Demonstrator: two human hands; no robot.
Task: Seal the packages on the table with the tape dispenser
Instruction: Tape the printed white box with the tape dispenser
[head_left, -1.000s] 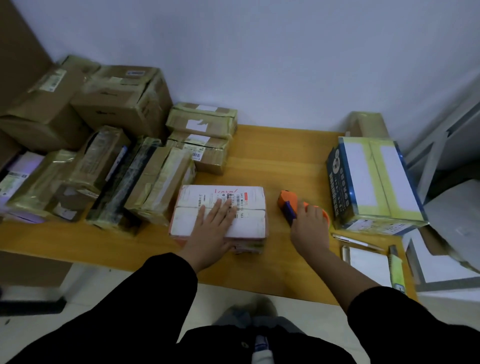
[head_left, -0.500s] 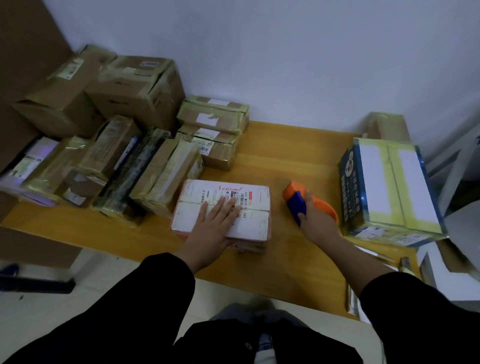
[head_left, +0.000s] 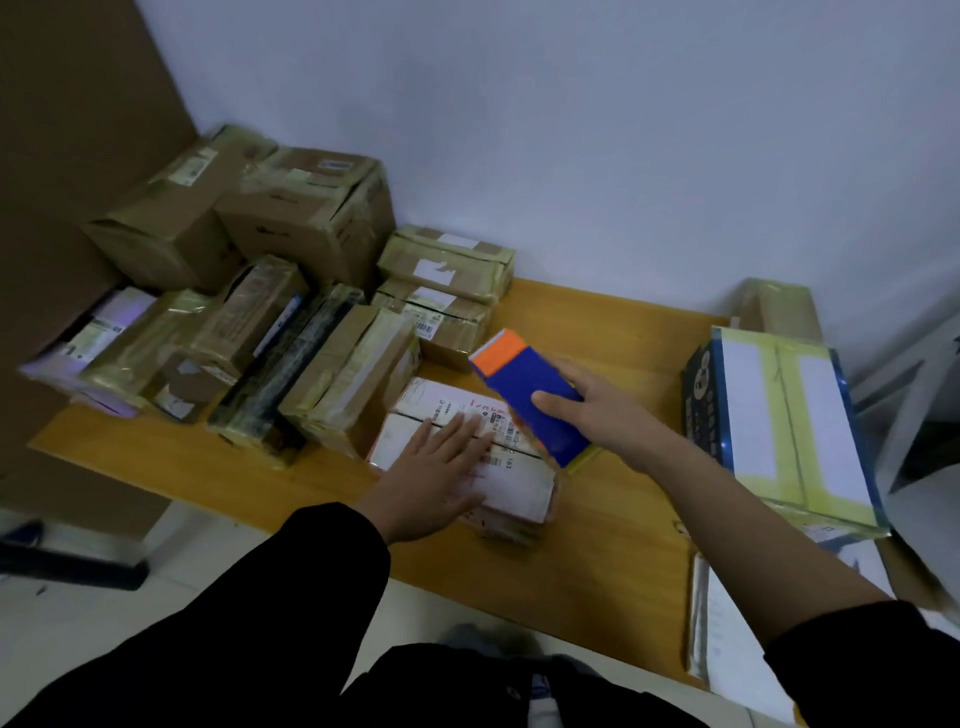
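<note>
My tape dispenser (head_left: 519, 384), blue with an orange end, sits tilted in my right hand (head_left: 597, 415) over the white package (head_left: 519, 483), orange end pointing up and away. That package lies flat on the table (head_left: 613, 525) beneath my flat left hand (head_left: 431, 483). Brown taped packages (head_left: 353, 374) crowd just beside it on the left.

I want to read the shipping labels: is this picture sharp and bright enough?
Head view: dim, bluish light; the brown parcels at left are motion-blurred; wide-angle bending at the edges; print on the white package is only partly legible.
</note>
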